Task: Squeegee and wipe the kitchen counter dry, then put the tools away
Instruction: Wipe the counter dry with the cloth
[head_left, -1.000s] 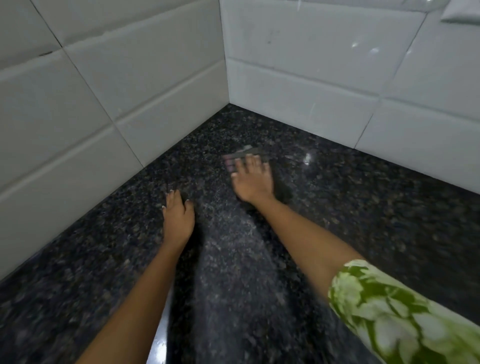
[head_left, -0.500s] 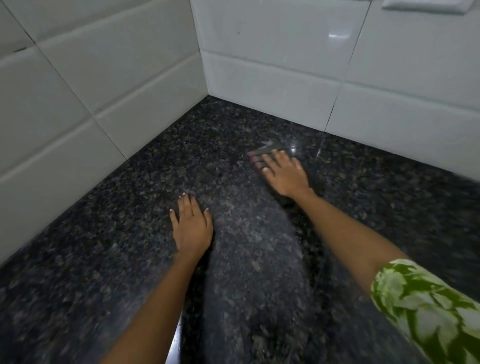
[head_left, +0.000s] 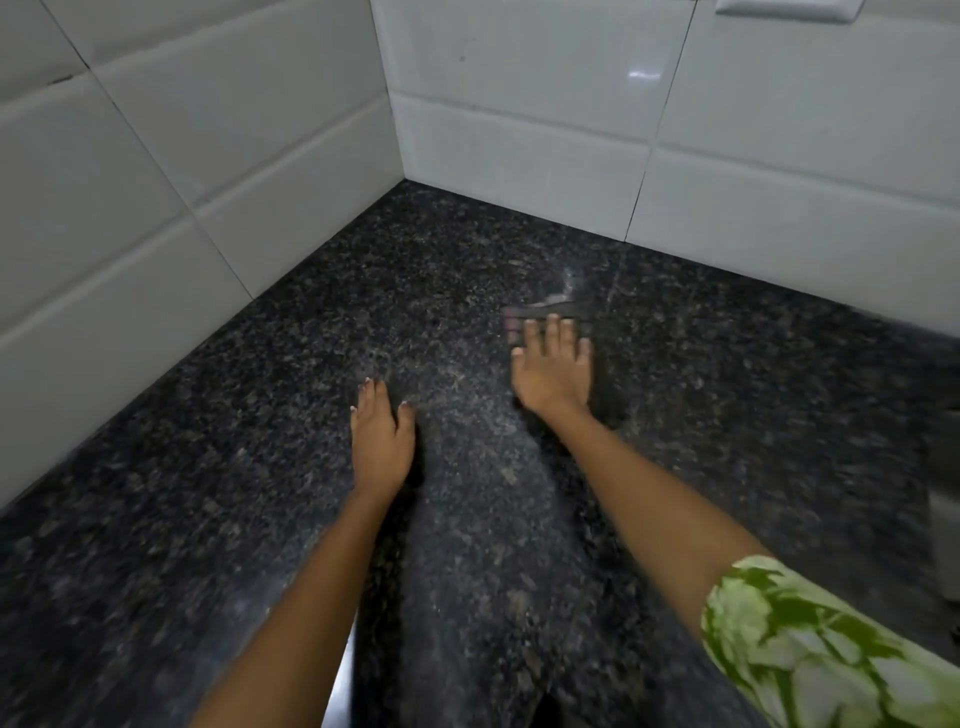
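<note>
The dark speckled granite counter (head_left: 260, 415) fills a corner between white tiled walls. My right hand (head_left: 553, 371) lies flat with straight fingers pressing a dark cloth (head_left: 558, 310) onto the counter, only the cloth's far edge showing beyond my fingertips. My left hand (head_left: 382, 441) rests flat and open on the counter to the left, a little nearer to me, holding nothing. A paler streak runs along the counter between my arms. No squeegee is in view.
White tiled walls (head_left: 519, 145) close off the counter on the left and at the back. A white switch plate (head_left: 789, 8) sits at the top right. A blurred grey object (head_left: 943, 519) stands at the right edge. My right sleeve (head_left: 831, 654) is green and white.
My right hand has slid the cloth to the right and a little away from the corner. My left hand has stayed flat on the counter, and the view has shifted rightward.
</note>
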